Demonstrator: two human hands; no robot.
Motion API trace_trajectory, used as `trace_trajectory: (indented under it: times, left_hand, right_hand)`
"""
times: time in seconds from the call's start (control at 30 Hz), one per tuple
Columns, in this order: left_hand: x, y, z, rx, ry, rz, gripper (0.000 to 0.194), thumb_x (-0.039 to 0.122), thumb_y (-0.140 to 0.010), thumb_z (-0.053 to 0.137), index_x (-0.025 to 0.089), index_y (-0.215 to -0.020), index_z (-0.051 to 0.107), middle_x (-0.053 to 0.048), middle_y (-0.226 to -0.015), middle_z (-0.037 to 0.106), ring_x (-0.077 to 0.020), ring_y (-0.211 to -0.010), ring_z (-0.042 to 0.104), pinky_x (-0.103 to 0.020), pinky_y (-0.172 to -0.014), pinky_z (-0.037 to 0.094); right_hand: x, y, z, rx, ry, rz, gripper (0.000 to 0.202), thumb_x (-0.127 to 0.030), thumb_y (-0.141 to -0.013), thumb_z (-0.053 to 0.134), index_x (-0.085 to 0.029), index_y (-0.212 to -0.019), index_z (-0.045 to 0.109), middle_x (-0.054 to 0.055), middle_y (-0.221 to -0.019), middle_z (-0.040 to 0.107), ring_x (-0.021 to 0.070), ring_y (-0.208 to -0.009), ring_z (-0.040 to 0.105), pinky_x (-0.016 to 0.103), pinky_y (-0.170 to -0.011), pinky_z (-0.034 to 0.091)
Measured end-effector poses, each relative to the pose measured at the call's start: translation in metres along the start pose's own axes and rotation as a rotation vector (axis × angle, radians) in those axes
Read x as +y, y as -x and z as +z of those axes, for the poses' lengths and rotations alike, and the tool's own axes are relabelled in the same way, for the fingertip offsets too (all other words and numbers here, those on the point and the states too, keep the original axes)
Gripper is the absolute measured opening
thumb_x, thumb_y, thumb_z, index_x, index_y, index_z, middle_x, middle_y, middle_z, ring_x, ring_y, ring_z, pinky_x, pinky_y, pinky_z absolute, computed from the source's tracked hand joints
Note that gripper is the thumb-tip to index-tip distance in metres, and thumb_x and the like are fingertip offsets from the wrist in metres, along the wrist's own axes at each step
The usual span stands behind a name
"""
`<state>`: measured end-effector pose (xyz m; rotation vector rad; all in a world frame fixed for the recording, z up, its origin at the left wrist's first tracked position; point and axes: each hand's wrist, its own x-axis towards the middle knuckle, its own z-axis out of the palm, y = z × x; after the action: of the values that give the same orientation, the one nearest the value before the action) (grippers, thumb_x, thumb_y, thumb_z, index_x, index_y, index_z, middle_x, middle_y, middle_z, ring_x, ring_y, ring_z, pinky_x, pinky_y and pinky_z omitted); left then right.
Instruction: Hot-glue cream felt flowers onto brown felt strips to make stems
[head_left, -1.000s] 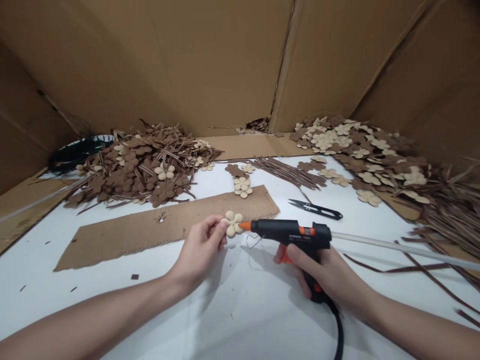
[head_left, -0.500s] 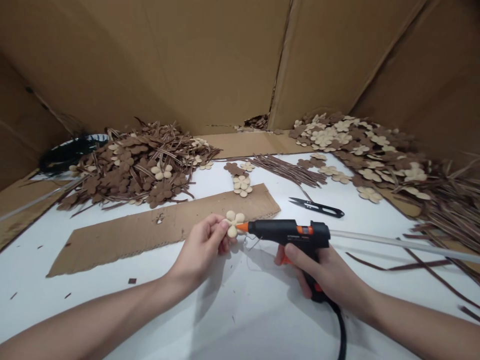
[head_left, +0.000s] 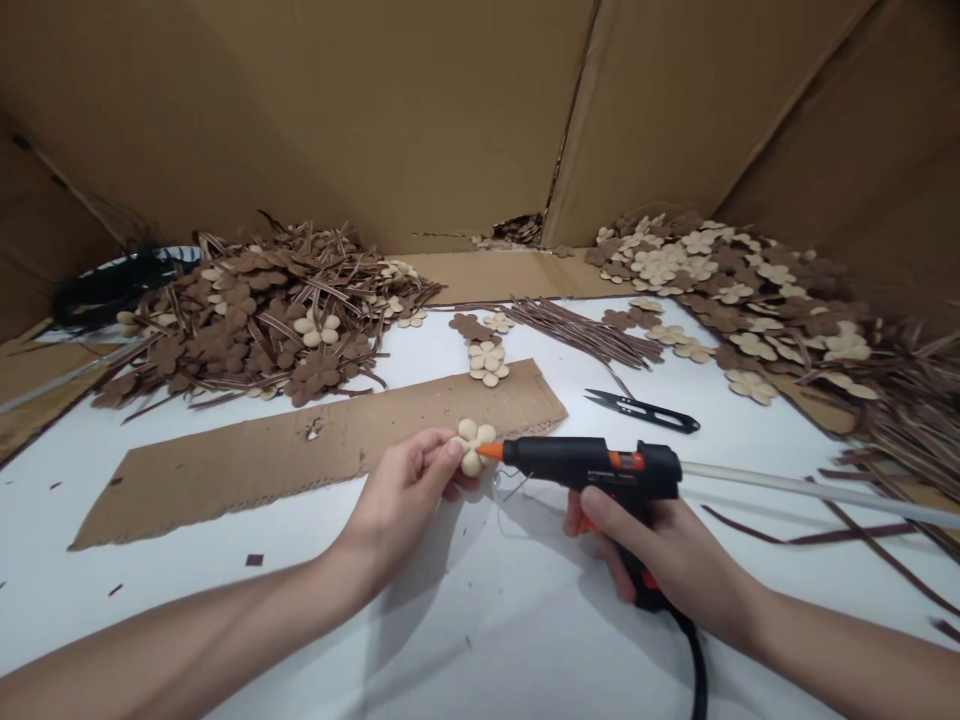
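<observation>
Between the thumb and fingers of my left hand (head_left: 416,470) is a cream flower cut-out (head_left: 471,432), pinched by its left petals. My right hand (head_left: 652,545) is wrapped round the handle of a black and orange hot glue gun (head_left: 592,458), with a finger at the orange trigger. The gun's orange nozzle points left, its tip at the flower's middle; whether it touches cannot be made out. A white glue stick (head_left: 780,480) sticks out of the gun's back end. Behind my left hand lies a cardboard strip (head_left: 247,455) on the white table.
A pile of brown flowers and strips (head_left: 262,320) stands at the left, and a heap of cream and brown flowers (head_left: 697,265) at the right. Black thread snips (head_left: 643,410) lie behind the gun, near a bundle of brown strips (head_left: 589,335). Cardboard walls (head_left: 337,120) enclose the table.
The view has shifted slightly. Both hands keep their holds on the flower and the glue gun, and the nozzle stays at the flower's middle.
</observation>
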<state>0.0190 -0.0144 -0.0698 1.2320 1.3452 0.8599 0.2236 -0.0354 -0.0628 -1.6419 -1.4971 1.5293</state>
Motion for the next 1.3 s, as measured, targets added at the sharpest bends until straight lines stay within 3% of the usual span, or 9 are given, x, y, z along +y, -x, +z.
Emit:
trace_trajectory:
  times: [0.57, 1.07, 1.3]
  left_hand:
    - [0.007, 0.003, 0.0, -0.041, -0.015, -0.037, 0.026, 0.032, -0.085, 0.046, 0.014, -0.07, 0.059, 0.0, -0.068, 0.059, -0.0111, -0.065, 0.053, -0.02, -0.063, 0.039]
    - [0.006, 0.003, 0.001, -0.026, 0.008, -0.029, 0.026, 0.029, -0.086, 0.045, 0.014, -0.069, 0.059, 0.0, -0.068, 0.06, -0.0102, -0.065, 0.053, -0.019, -0.062, 0.04]
    - [0.006, 0.002, 0.001, -0.023, 0.001, -0.044, 0.025, 0.031, -0.085, 0.046, 0.014, -0.071, 0.058, -0.001, -0.07, 0.061, -0.0106, -0.065, 0.052, -0.019, -0.062, 0.04]
  right_hand:
    - [0.01, -0.006, -0.002, -0.05, 0.008, -0.05, 0.045, -0.064, -0.076, 0.043, -0.021, -0.064, 0.049, -0.006, -0.032, 0.043, 0.0108, -0.033, 0.042, 0.025, -0.042, 0.035]
    - [0.006, -0.003, 0.0, -0.01, 0.018, -0.046, 0.042, -0.062, -0.075, 0.043, -0.021, -0.069, 0.049, -0.007, -0.032, 0.042, 0.0096, -0.032, 0.04, 0.023, -0.039, 0.031]
    - [-0.001, 0.002, 0.003, 0.069, 0.027, -0.025, 0.036, -0.055, -0.077, 0.044, -0.021, -0.065, 0.049, -0.007, -0.032, 0.042, 0.0098, -0.035, 0.039, 0.025, -0.044, 0.032]
